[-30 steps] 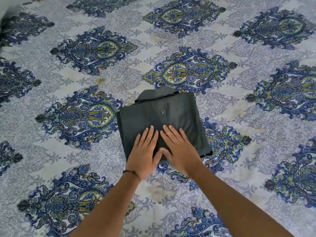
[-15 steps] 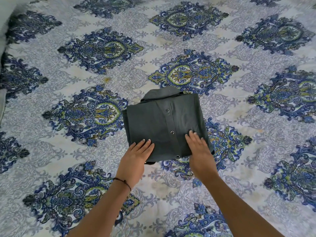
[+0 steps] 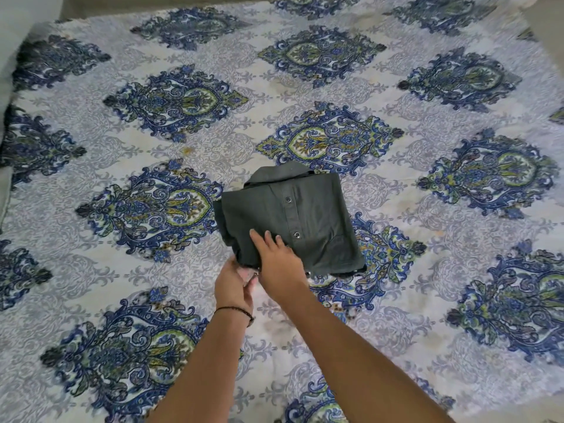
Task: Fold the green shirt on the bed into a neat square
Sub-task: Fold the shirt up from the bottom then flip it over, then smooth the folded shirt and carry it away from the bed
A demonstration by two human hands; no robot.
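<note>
The green shirt (image 3: 308,218) lies folded into a rough square in the middle of the bed, button placket up, its collar poking out at the far edge. My right hand (image 3: 279,265) rests flat on the shirt's near-left part with its fingers straight. Just left of it, my left hand (image 3: 233,285) is at the near-left corner, where its fingers curl around the bunched fabric. The right hand partly covers those fingers. A dark bracelet sits on my left wrist.
The bed carries a white sheet (image 3: 427,300) printed with blue and green medallions, spreading wide on all sides of the shirt. A pale wall or headboard (image 3: 18,22) borders the far left corner.
Both hands moved from the shirt's near edge to its near-left corner. The right hand crossed leftward onto the cloth, and the left hand dropped to the corner and took hold of it.
</note>
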